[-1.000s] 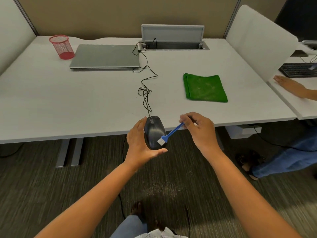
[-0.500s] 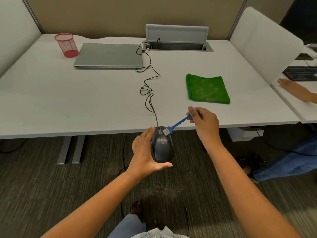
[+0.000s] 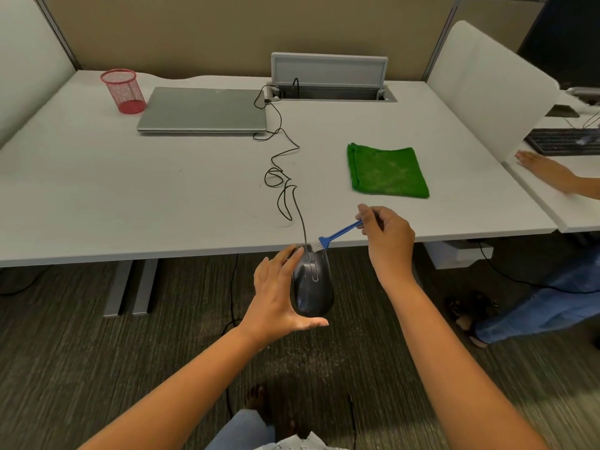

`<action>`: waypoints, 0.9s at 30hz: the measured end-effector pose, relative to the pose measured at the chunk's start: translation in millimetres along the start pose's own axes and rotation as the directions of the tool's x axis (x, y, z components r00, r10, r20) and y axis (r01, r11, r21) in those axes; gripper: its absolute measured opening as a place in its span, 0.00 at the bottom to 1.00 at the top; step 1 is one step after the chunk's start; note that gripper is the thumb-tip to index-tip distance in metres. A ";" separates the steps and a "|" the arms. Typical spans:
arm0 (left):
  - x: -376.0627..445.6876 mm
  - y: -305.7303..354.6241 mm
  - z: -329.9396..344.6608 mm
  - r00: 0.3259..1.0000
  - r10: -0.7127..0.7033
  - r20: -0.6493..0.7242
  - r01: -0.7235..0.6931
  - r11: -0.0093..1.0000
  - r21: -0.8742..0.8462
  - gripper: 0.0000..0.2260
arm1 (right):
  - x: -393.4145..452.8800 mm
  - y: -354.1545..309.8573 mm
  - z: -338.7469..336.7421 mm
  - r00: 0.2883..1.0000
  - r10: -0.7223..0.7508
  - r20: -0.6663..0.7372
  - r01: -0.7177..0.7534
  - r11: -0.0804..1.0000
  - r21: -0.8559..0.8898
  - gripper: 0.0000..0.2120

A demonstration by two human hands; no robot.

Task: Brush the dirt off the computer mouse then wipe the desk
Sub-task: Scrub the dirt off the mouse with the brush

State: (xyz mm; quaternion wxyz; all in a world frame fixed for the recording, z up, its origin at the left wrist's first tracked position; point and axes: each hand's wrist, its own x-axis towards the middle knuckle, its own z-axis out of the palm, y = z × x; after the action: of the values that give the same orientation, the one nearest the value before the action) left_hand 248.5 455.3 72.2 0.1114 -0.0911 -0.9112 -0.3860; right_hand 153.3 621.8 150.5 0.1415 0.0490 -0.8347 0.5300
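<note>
Grey-white and wide, the table (image 3: 97,196) fills the upper half of the frame, backed by tan cubicle panels, with dark striped carpet (image 3: 65,368) below its front edge. Just off that edge, at centre frame, the left hand (image 3: 276,297) cups a black computer mouse (image 3: 313,287) from its left side, fingers straight along its flank and thumb curled under its near end. The mouse's black cord (image 3: 285,177) runs up over the table in loose loops toward a raised cable hatch (image 3: 329,76) at the back. The right hand (image 3: 386,235) pinches the handle end of a small blue brush (image 3: 337,236), whose white bristles touch the front tip of the mouse beside the cord. A folded green cloth (image 3: 386,170) lies flat on the table, above and to the right of the hands. In the upper left stand a red mesh cup (image 3: 123,90) and, just beside it, a closed grey laptop (image 3: 201,110). At the right edge, another person's hand (image 3: 542,168) rests on the neighbouring table near a black keyboard (image 3: 561,141).
</note>
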 end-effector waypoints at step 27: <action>5.3 10.5 -5.7 1.000 0.008 -0.006 -0.009 1.000 -0.015 0.51 | -1.1 -1.9 -14.2 0.992 0.067 -0.103 -0.069 0.997 -0.015 0.12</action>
State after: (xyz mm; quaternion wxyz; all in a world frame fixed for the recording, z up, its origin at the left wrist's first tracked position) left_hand 246.8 458.7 84.7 0.1149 -0.0948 -0.9075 -0.3927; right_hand 157.4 633.7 157.5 0.1665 -0.0084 -0.8325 0.5284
